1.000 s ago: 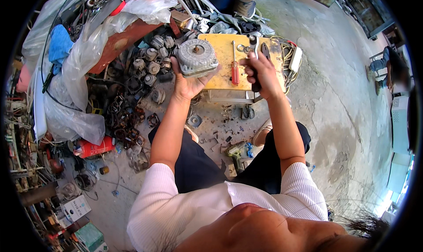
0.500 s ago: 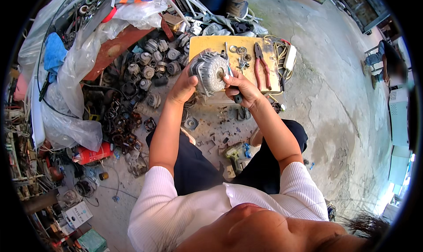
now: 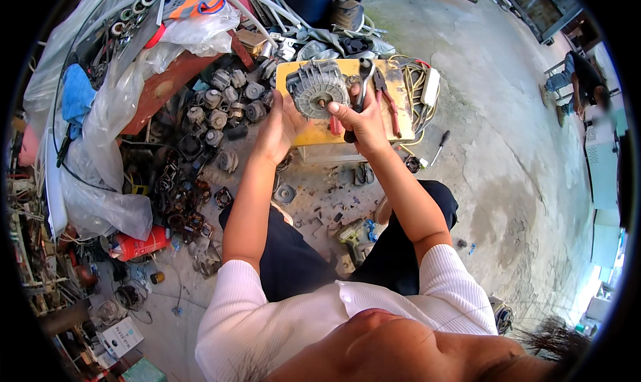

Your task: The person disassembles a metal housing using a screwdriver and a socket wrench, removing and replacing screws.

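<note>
A round, grey finned motor (image 3: 318, 92) with a short shaft at its centre is over the near left part of a yellow-topped table (image 3: 314, 139). Just below and left of it is my left hand (image 3: 280, 130), open, its fingers partly blurred and apart from the housing as far as I can see. My right hand (image 3: 364, 125) is closed around a dark-handled tool with a bright metal head (image 3: 366, 76); its exact kind is unclear. The right thumb reaches the motor's face beside the shaft. Red-handled pliers (image 3: 389, 105) lie on the table, right of that hand.
Many similar small motors (image 3: 217, 118) are heaped on the floor at left. A coiled cable (image 3: 415, 92) and white power strip (image 3: 431, 87) lie beside the table. A screwdriver (image 3: 440, 147) and green power drill (image 3: 352, 238) are on the floor. Another person (image 3: 577, 82) is far right.
The motor has tilted and moved away from me, over the table. My left hand has come off its side and opened. My right hand has risen, with a metal tool head now showing above it.
</note>
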Action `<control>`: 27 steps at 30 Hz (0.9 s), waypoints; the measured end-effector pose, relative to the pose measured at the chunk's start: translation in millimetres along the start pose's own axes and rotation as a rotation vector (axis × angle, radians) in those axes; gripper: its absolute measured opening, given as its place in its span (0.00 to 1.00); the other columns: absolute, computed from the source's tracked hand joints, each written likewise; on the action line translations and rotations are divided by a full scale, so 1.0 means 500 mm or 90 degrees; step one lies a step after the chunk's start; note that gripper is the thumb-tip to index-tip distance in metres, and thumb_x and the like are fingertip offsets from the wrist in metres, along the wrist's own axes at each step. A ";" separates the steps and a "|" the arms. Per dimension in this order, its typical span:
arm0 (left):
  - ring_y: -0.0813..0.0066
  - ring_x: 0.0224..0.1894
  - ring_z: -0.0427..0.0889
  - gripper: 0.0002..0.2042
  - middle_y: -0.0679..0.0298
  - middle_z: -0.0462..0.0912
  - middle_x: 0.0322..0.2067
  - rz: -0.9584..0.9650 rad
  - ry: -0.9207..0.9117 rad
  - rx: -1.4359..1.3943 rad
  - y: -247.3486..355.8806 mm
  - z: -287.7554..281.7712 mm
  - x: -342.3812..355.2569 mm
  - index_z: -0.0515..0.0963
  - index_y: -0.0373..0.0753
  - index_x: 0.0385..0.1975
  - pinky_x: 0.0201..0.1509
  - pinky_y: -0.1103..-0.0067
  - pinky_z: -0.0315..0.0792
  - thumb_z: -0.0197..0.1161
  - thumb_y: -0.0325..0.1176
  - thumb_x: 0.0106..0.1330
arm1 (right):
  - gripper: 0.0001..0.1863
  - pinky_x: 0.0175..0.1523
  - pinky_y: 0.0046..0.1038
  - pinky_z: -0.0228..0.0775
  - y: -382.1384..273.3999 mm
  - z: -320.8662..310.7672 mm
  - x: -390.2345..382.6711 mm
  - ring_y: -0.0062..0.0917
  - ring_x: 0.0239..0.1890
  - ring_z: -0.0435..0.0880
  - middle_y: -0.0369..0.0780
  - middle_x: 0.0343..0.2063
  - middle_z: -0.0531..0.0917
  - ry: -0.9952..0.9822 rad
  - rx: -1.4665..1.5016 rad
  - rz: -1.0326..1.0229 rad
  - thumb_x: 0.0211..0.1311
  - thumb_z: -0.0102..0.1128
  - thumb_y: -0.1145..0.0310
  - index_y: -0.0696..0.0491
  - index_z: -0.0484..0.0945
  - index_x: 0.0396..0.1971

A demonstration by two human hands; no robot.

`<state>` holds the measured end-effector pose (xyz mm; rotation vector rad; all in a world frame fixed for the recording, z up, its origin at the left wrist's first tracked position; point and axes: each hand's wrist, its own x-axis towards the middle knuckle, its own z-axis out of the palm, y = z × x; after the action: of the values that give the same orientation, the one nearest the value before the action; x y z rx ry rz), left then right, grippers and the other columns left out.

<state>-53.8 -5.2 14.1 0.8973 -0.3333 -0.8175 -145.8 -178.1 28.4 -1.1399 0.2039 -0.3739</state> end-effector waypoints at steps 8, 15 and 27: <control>0.51 0.66 0.65 0.47 0.47 0.64 0.64 -0.155 -0.088 -0.329 -0.023 0.058 -0.030 0.56 0.43 0.69 0.71 0.54 0.55 0.41 0.76 0.59 | 0.35 0.38 0.22 0.71 0.019 -0.001 -0.002 0.17 0.35 0.76 0.36 0.35 0.77 0.058 -0.328 -0.276 0.41 0.82 0.68 0.59 0.68 0.46; 0.50 0.66 0.65 0.51 0.49 0.64 0.65 -0.085 -0.156 -0.421 -0.008 0.061 -0.026 0.53 0.41 0.71 0.68 0.52 0.58 0.43 0.78 0.57 | 0.37 0.32 0.26 0.73 -0.022 0.041 -0.027 0.25 0.26 0.81 0.38 0.26 0.79 -0.025 -0.573 -0.192 0.39 0.81 0.64 0.55 0.68 0.50; 0.61 0.60 0.74 0.45 0.59 0.73 0.58 0.093 0.007 -0.098 0.006 -0.002 -0.025 0.60 0.40 0.65 0.65 0.59 0.69 0.65 0.64 0.55 | 0.20 0.31 0.13 0.68 -0.074 -0.019 0.021 0.13 0.34 0.74 0.38 0.40 0.77 0.043 0.229 0.252 0.72 0.47 0.71 0.59 0.67 0.61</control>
<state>-59.9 6.1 16.9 0.7242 -0.3183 -0.6939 -146.2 -203.6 58.6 -0.7113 0.3975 -0.0901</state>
